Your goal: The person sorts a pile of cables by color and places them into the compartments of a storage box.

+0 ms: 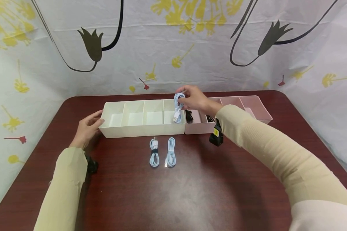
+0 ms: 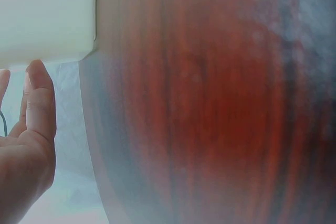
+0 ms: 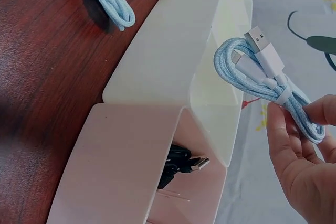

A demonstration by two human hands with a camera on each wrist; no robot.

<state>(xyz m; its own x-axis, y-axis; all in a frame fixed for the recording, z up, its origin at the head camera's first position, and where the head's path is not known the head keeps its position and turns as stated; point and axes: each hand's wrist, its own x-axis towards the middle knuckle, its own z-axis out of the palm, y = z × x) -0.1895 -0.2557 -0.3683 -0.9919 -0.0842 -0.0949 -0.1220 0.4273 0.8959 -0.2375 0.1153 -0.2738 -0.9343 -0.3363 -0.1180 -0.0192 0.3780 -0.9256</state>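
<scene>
My right hand (image 1: 194,98) pinches a coiled light blue USB cable (image 3: 257,72) between thumb and fingers. The bundle hangs over the rightmost compartment of the white divided box (image 1: 141,131). In the right wrist view its metal plug points up and a white band wraps the coil. My left hand (image 1: 88,127) touches the left end of the white box with its fingertips, fingers fairly straight. Two more light blue cables lie on the table before the box: one with a dark strap (image 1: 154,153), the other a coiled cable (image 1: 171,152) to its right.
A pink divided box (image 1: 200,129) adjoins the white one on the right, partly behind my right arm. Black cables (image 3: 176,163) lie in its compartments. Both boxes stand on a dark red wooden table (image 1: 127,192), with a flower-patterned curtain (image 1: 162,41) behind.
</scene>
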